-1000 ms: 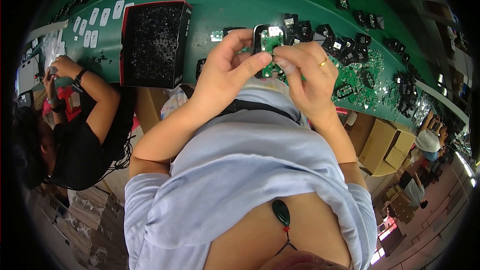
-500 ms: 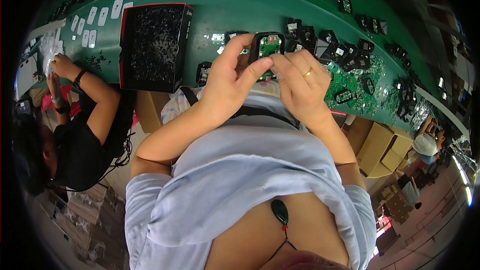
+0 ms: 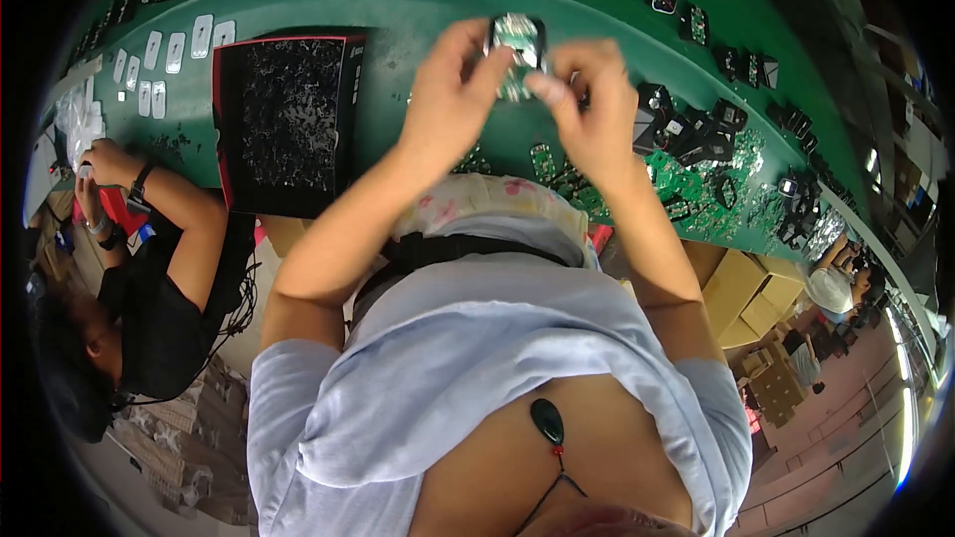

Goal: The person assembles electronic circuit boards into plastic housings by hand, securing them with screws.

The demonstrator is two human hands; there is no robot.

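My left hand is closed around the edge of a small black plastic housing, its thumb lying across the green circuit board inside. The board is blurred and faces up. My right hand is just to the right, its thumb tip close to the housing's lower right corner. Whether that thumb touches the housing is unclear. Motion smears its curled fingers, so I cannot make out anything between them. Below and between my hands, loose green circuit boards lie on the green worktable.
An open black box of small black parts stands left. White plates lie beyond it. Black housings and a pile of green boards spread right. A co-worker's arms reach in at far left; a cardboard box sits below right.
Both hands have risen farther over the table with the housing. My right hand has drawn slightly away from it, its fingers now blurred. The whole view has shifted a little.
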